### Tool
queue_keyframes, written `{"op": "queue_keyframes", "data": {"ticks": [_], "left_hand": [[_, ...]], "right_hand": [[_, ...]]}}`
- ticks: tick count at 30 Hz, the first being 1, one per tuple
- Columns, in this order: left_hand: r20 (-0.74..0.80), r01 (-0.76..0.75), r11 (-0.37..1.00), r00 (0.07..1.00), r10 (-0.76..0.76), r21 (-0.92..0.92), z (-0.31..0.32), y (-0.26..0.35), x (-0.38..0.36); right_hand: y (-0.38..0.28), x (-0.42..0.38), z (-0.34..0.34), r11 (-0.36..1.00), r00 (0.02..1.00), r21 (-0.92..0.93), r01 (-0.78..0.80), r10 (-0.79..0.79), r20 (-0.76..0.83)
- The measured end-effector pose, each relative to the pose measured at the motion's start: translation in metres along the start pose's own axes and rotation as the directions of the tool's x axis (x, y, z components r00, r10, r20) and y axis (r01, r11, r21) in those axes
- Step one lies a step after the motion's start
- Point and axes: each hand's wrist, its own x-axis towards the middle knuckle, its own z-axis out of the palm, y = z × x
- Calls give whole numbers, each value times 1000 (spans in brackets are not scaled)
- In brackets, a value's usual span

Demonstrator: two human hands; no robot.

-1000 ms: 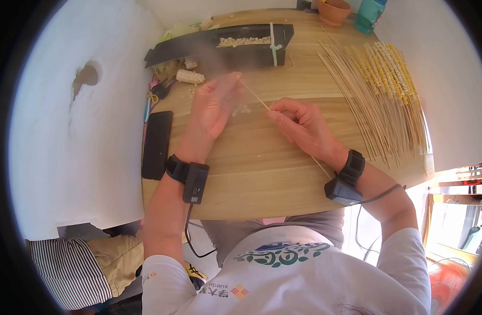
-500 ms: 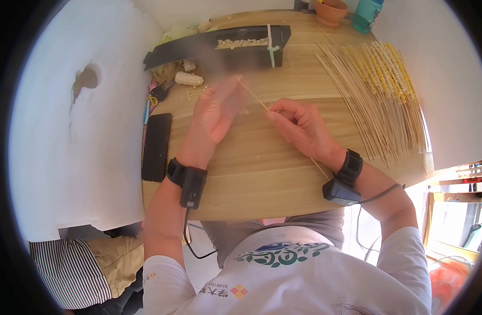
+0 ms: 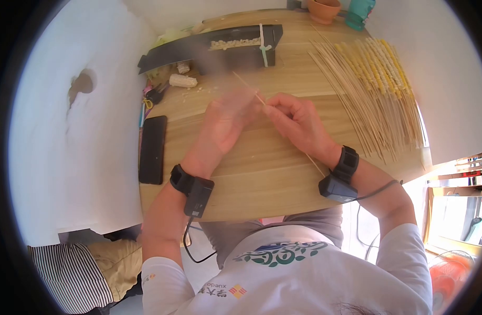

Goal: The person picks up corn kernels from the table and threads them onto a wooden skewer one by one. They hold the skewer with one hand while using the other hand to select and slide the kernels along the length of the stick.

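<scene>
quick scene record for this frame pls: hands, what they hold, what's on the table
left hand: blurred, fingertips at the skewer, beside the right hand; grip unclear
right hand: pinches a thin bamboo skewer that runs under the palm toward the wrist
table: round, wooden
right side: fan of bare skewers, plus corn-threaded skewers
far edge: black tray with kernels inside
left side: corn cob piece, black phone
top edge: orange pot, teal bottle
</scene>
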Motion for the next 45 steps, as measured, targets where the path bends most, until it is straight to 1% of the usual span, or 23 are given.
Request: {"op": "queue_keyframes", "data": {"ticks": [3, 5, 6, 8, 11, 15, 17, 18, 20, 24, 26, 29, 31, 33, 36, 38, 39, 41, 43, 45], "left_hand": [[-37, -17, 999, 999, 19, 45, -2, 4, 0], [-88, -57, 998, 995, 57, 0, -9, 9, 3], [-90, -61, 998, 994, 61, 1, -14, 14, 4], [-60, -120, 992, 991, 117, -46, -21, 23, 6], [-93, -117, 990, 990, 109, -84, -16, 23, 5], [-79, -126, 990, 989, 121, -66, -16, 16, 6], [-38, -71, 996, 997, 69, -52, -11, 9, 4], [-37, -71, 996, 997, 69, -53, -8, 7, 3], [23, -31, 999, 999, 32, -22, -1, 3, 0], [44, -15, 1000, 999, 14, 14, 1, -6, 0], [52, 39, 999, 998, -40, 19, 2, -8, -1], [57, 50, 998, 997, -51, 25, 3, -9, -2], [59, 45, 999, 997, -46, 29, 4, -8, -3], [61, 39, 999, 997, -40, 31, 3, -8, -3], [17, 26, 998, 999, -27, 51, -1, -3, -1], [-35, -120, 991, 992, 122, 61, -5, 6, -1], [-36, -122, 990, 992, 125, 64, -8, 10, 0], [-49, -68, 997, 997, 66, -34, -13, 14, 3], [-43, -61, 997, 997, 59, -40, -12, 12, 4], [-36, -51, 998, 998, 49, -47, -8, 9, 3]], "right_hand": [[-1, 1, 0, 999, 1000, 44, -5, 4, 28], [0, 1, -1, 1000, 999, 29, -11, 10, 46], [1, 1, -1, 1000, 998, 15, -18, 17, 63], [1, 0, -1, 1000, 997, 18, -7, 6, 78], [2, -1, 0, 1000, 997, 9, 11, -11, 80], [4, -1, 0, 999, 997, 13, 37, -37, 63], [6, -1, 0, 999, 998, 10, 44, -44, 49], [6, -1, -1, 999, 998, 8, 51, -52, 36], [1, -1, -1, 999, 998, 17, 44, -45, 37], [4, 1, -1, 998, 999, 49, 44, -45, 16], [4, 1, -1, 998, 999, 58, 40, -41, 14], [5, 2, 0, 995, 998, 79, 56, -56, -3], [6, 3, 0, 993, 997, 90, 75, -74, -17], [6, 4, -3, 996, 999, 71, 45, -46, 12], [2, 4, -5, 999, 998, 22, 38, -39, 42], [3, 1, -5, 999, 997, 32, 21, -23, 68], [3, 0, -4, 999, 996, 41, 0, -4, 92], [4, -1, -2, 999, 996, 38, 9, -13, 94], [3, -1, -2, 999, 996, 31, 15, -18, 91], [2, -2, -2, 999, 998, 3, 40, -40, 52]]}}
